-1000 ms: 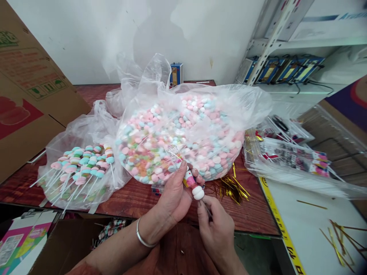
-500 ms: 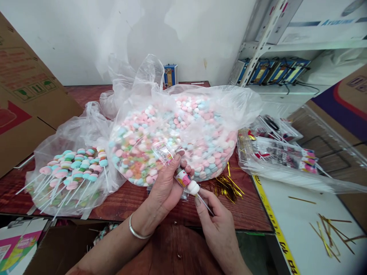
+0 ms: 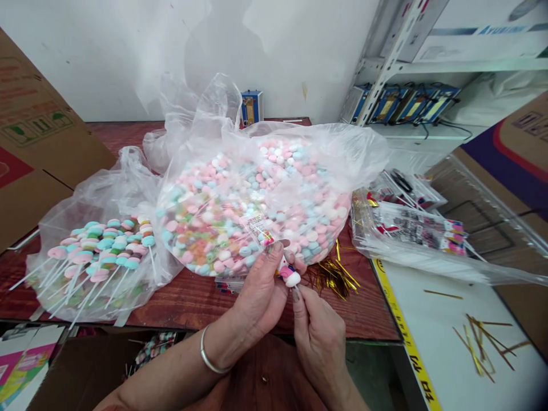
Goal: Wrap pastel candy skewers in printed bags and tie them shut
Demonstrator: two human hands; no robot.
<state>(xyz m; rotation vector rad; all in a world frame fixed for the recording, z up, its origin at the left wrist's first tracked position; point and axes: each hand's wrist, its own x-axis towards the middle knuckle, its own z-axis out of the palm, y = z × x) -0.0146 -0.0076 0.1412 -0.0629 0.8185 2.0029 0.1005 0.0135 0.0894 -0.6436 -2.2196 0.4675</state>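
My left hand (image 3: pixel 263 291) is closed around a small clear printed sleeve (image 3: pixel 259 227) with a candy skewer (image 3: pixel 289 275) partly inside it; the pink and white candies stick out at the lower end. My right hand (image 3: pixel 319 337) pinches the skewer's stick just below the white candy. Both hands are at the front edge of the red-brown table (image 3: pixel 192 297), just in front of a big clear bag of pastel candies (image 3: pixel 257 200).
A plastic bag of finished candy skewers (image 3: pixel 103 257) lies at the left. Gold twist ties (image 3: pixel 334 274) sit beside the big bag, more ties (image 3: pixel 483 337) on a white surface at right. Printed sleeves (image 3: pixel 419 231) lie right; cardboard boxes (image 3: pixel 34 142) stand left.
The skewer has gone further into the sleeve, so less of the stick and candy shows. My right hand has moved up closer to my left hand. The view shifted slightly.
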